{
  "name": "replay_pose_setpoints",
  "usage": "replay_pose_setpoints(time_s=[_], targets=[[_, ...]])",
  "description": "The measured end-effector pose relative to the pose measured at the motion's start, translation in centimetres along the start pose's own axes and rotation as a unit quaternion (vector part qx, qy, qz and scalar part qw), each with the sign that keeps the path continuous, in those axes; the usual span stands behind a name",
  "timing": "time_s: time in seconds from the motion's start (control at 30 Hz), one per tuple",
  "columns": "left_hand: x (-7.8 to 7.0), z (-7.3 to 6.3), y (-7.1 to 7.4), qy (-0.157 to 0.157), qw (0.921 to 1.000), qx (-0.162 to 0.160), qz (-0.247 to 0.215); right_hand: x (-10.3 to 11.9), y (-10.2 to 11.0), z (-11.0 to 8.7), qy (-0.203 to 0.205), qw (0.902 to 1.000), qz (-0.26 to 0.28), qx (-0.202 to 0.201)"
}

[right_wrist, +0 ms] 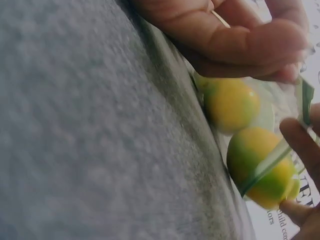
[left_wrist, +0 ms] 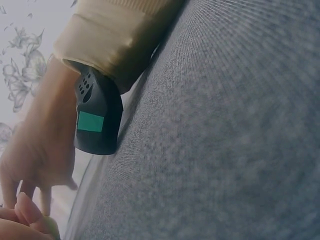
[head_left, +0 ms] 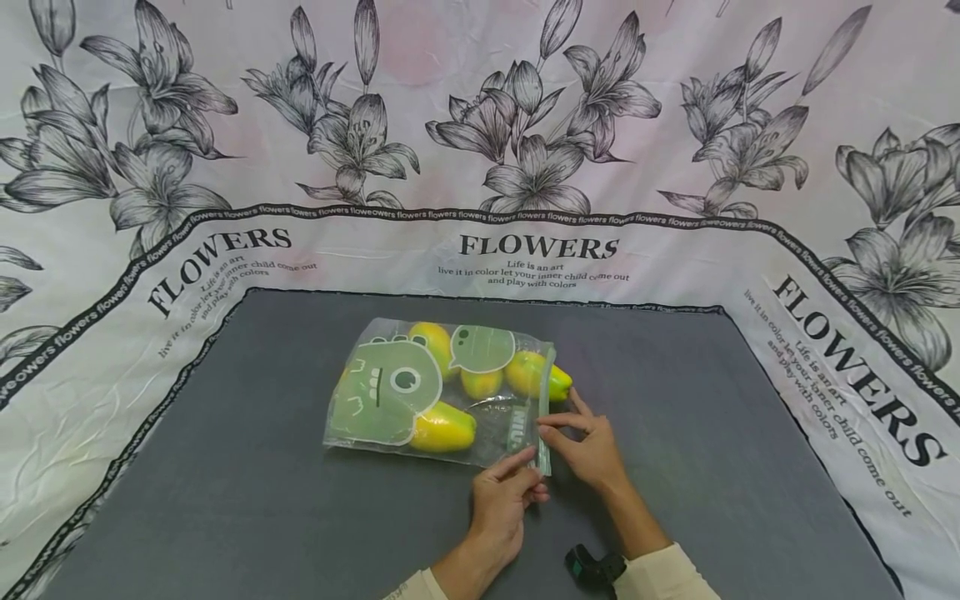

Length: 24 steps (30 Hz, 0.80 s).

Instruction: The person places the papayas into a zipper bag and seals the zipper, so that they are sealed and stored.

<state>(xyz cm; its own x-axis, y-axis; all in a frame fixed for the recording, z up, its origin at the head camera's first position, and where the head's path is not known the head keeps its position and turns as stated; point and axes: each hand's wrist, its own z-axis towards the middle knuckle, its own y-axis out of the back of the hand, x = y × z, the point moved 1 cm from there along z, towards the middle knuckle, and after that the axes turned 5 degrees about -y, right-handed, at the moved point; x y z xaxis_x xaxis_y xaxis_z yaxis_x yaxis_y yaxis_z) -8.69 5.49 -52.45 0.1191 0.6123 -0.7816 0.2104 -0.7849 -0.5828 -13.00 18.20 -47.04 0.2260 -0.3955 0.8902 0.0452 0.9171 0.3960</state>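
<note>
A clear zip bag (head_left: pixel 491 412) with a green cartoon-monster print lies on the grey table. Inside are several yellow-green fruits (head_left: pixel 444 429) that look like papayas. One papaya (head_left: pixel 559 384) sticks out through the bag's right-hand mouth, across the green zip strip (right_wrist: pixel 270 167). My left hand (head_left: pixel 501 504) pinches the near corner of the mouth; its fingers (right_wrist: pixel 260 45) show large in the right wrist view. With thumb and finger my right hand (head_left: pixel 592 450) pinches the strip farther up, while another finger (right_wrist: pixel 297 212) touches the jutting papaya's end.
A black wrist device (left_wrist: pixel 97 117) with a green patch sits at the right sleeve (head_left: pixel 663 575), close to the tabletop (head_left: pixel 225 467). White flower-printed cloth (head_left: pixel 532 258) borders the table at the back and sides.
</note>
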Motion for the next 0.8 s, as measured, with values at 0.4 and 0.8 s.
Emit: replay_pose_setpoints(time_s=[0.4,0.8], targets=[[0.2,0.0,0.0,0.006,1.0000,0.007,-0.001,-1.0,-0.2,0.5,0.067,0.9905,0.107,0.056],[0.2,0.1,0.0,0.006,0.9998,0.015,-0.009,-0.8,-0.2,0.4,0.088,0.9952,0.040,0.017]])
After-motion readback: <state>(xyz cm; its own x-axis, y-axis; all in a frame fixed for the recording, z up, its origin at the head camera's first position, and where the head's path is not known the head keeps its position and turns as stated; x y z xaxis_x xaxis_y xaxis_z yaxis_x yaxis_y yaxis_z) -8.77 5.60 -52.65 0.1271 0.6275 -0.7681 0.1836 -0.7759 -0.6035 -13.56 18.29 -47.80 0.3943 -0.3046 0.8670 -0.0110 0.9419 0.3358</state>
